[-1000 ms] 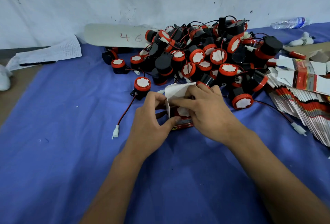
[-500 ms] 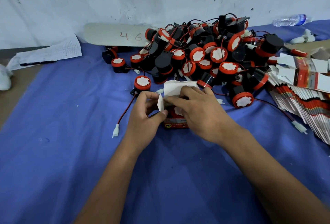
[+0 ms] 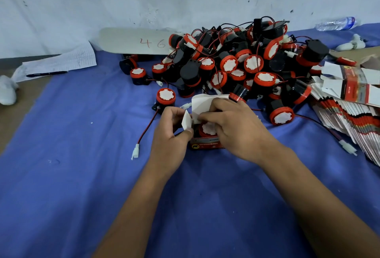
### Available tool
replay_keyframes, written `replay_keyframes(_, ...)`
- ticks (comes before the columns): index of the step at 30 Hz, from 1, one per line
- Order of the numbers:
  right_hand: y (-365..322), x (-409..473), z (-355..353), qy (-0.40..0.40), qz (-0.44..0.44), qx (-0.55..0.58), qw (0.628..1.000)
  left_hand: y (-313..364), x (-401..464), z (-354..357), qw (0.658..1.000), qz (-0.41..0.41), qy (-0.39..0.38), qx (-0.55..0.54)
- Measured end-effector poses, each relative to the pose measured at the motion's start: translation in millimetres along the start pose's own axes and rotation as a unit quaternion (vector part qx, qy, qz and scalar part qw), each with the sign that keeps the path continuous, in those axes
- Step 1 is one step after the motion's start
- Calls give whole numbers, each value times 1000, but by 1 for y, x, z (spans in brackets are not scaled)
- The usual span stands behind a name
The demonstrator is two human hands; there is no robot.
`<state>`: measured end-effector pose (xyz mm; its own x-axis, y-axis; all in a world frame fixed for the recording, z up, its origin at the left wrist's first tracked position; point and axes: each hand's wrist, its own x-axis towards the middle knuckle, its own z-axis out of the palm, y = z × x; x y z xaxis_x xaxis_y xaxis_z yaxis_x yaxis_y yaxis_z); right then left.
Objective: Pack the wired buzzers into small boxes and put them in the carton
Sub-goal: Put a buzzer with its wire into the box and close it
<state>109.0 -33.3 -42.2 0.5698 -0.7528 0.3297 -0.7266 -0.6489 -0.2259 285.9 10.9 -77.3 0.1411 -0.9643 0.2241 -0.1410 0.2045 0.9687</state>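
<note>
My left hand (image 3: pixel 172 134) pinches the white side flap of the small box (image 3: pixel 205 144), thumb and fingers curled on it. The box stands on the blue cloth (image 3: pixel 82 175) of the bench, near the middle, its open mouth facing up and its long axis upright. Inside sits a buzzer (image 3: pixel 208 129), red-rimmed white face turned up toward me; its body and wire are hidden by the box walls. My right hand (image 3: pixel 232 128) curls over the box's right side, fingers gripping the tall white lid flap and covering most of the printing. Beyond lies the pile of buzzers (image 3: pixel 236 62), and at far right the flat boxes (image 3: pixel 349 113) run off the edge. Since half a second ago, the buzzer's face shows more plainly between the flaps.
</note>
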Motion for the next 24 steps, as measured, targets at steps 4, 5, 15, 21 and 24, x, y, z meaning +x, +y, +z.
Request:
replay_keyframes(4, -11, 3, 0, 24, 21, -53, 998, -2, 0, 5, 1000, 14, 13, 17)
replay_keyframes(5, -15, 3, -1, 30, 29, -59, 997, -3, 0, 5, 999, 20, 11, 22)
replay_keyframes(15, -35, 26, -9, -12, 92, -114, 989, -4, 0, -1, 997, 55, -19, 41)
replay_keyframes(21, -31, 24, -6, -11, 86, -109, 990, -3, -1, 3, 998, 53, -22, 29)
replay_keyframes(24, -22, 20, -8, -10, 85, -57, 995, -5, -1, 3, 999, 38, -18, 8)
